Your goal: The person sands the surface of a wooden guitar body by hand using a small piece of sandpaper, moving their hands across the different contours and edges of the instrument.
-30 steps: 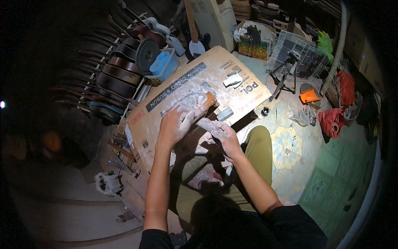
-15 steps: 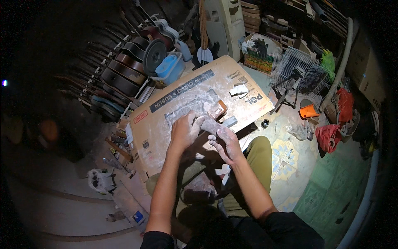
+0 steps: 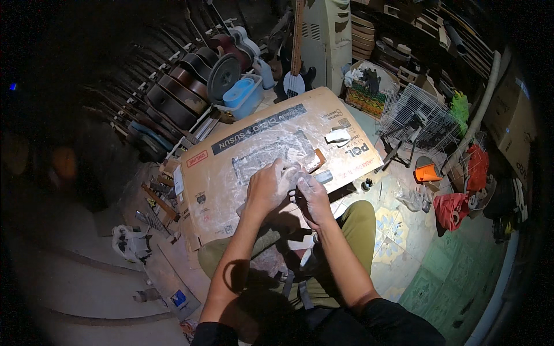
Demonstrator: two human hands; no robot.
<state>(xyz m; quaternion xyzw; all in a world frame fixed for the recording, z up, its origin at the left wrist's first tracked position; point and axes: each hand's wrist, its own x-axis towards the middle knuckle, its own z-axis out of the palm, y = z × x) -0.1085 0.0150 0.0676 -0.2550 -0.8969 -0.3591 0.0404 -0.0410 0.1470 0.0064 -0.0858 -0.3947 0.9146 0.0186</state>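
My left hand (image 3: 267,185) and my right hand (image 3: 312,199) come together over the near edge of a dusty cardboard sheet (image 3: 222,173). Between them is a dusty grey piece (image 3: 292,171), mostly covered by my fingers; its exact kind cannot be made out. Both hands are closed around it, and pale powder coats the fingers. Just beyond my hands lies a brown wooden block (image 3: 319,161), its neighbouring surface whitened with dust. A small grey bar (image 3: 324,177) rests beside my right hand, near the cardboard's edge.
A crumpled white scrap (image 3: 337,136) lies on the cardboard. Guitars (image 3: 173,101) stand in a row at the far left, near a blue tub (image 3: 245,95). On the right are a wire rack (image 3: 427,112), an orange scoop-like thing (image 3: 427,172) and a red bag (image 3: 451,210).
My hands have drawn closer together around the grey piece, hiding more of it. My right fingers, spread before, have curled in. The whole view has shifted slightly.
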